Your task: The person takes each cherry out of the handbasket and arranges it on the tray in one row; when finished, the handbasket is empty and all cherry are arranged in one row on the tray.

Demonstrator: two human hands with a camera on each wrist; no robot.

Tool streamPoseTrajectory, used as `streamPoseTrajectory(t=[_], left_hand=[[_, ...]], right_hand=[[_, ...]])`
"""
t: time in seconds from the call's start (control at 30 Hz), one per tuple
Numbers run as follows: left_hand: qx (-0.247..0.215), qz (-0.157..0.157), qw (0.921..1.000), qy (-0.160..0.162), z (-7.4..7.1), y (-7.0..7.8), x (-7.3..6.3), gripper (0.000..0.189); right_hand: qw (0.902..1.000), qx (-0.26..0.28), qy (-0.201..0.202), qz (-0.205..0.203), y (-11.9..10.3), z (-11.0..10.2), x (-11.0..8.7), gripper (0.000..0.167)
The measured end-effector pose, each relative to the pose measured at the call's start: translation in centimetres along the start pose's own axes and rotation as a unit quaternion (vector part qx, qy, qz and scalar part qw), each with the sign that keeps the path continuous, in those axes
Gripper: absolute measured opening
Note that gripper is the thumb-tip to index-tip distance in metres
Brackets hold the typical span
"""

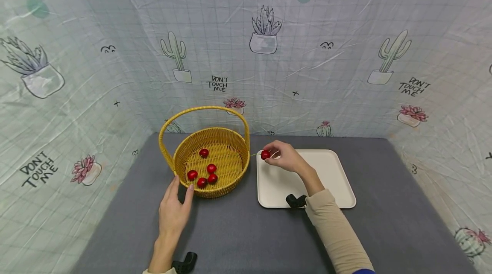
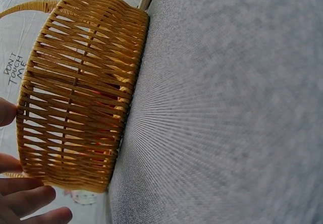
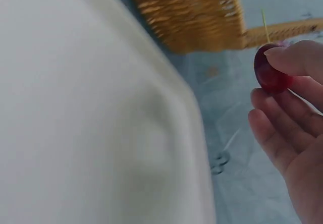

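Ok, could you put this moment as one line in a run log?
Right grip: pinches cherry near white tray | left grip: touches rim of yellow basket | inside basket: five other cherries

Creased pale sheeting (image 1: 230, 13) printed with potted cacti (image 1: 176, 56) and succulents (image 1: 265, 30) surrounds a grey tabletop (image 1: 246, 235) on three sides.
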State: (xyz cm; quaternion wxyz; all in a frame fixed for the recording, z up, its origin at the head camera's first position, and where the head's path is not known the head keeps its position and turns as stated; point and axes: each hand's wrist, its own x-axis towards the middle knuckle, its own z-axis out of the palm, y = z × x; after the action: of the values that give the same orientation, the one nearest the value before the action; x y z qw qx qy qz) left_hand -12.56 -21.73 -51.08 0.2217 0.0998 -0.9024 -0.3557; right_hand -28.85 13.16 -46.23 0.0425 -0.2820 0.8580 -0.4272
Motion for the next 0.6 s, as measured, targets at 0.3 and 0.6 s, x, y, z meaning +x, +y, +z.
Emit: streamPoseTrajectory(t=[0.3, 0.6], left_hand=[[0.004, -0.002, 1.0, -0.002, 0.0, -0.1, 0.0, 0.068], [-0.003, 0.023, 0.9996, 0.019, 0.0, 0.0, -0.3, 0.065]], right_hand=[[0.9986, 0.01, 0.026, 0.044, 2.9, 1.4, -0.3, 0.034], [0.998, 0.013, 0.025, 0.057, 4.5, 2.1, -0.3, 0.036]])
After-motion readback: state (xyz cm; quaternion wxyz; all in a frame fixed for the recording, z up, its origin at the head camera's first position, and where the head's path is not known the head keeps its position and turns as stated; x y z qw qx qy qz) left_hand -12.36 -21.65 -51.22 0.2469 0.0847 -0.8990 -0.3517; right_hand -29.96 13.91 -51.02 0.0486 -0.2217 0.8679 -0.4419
